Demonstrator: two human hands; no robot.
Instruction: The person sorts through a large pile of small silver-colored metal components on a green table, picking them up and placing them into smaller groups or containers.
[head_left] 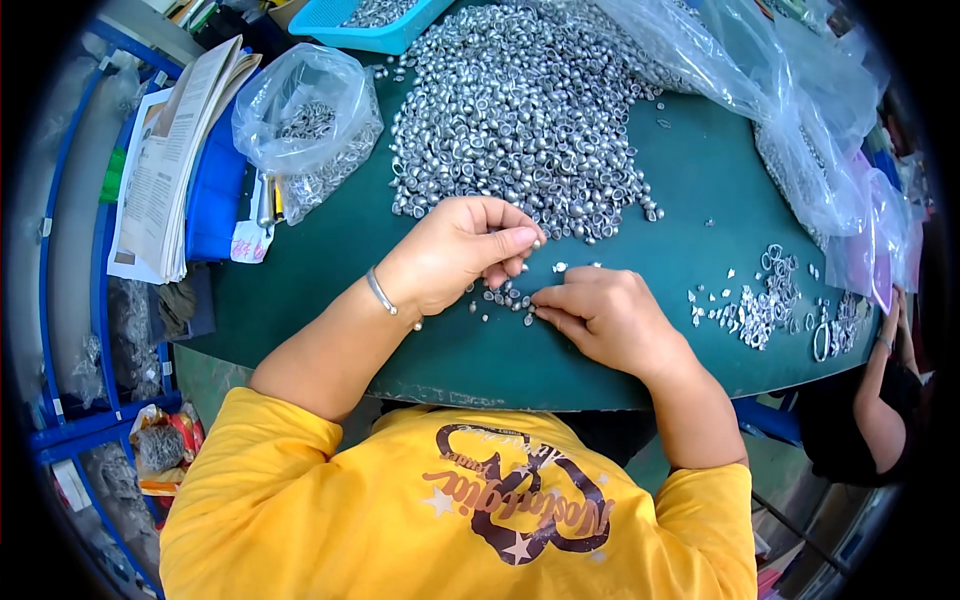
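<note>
Yellow T-shirt cloth [400, 520] is nearest the camera, across the bottom centre of the frame. Past it, at the middle of the frame, a loose cluster of small hollow metal caps [507, 297] lies on the green tabletop [300, 310] between the two hands. Each cap should be light and stiff, hard to crush with fingers, though its smooth rounded back looks apt to slip or roll; a thumb-and-forefinger pinch across the rim seems the surest hold.

The left hand [465, 255], just above the centre, presses its thumb to the bent fingers and appears to pinch a single silvery cap [538, 243] at the tips; whether its curled palm hides more cannot be told. The cluster lies below those fingertips and slightly to their left. The right hand [605, 312], right of centre, has its thumb and forefinger close together at the cluster's right edge, just beside or touching a cap; whether they grip it, I cannot tell.

Farther out, a broad heap of similar caps [515, 130] covers the upper centre, with a clear plastic bag [290, 120] of metal pieces at upper left and a turquoise basket [395, 42] at the top. A scatter of rings and flat pieces [765, 310] lies at right, near a co-worker's arm [872, 410]
</note>
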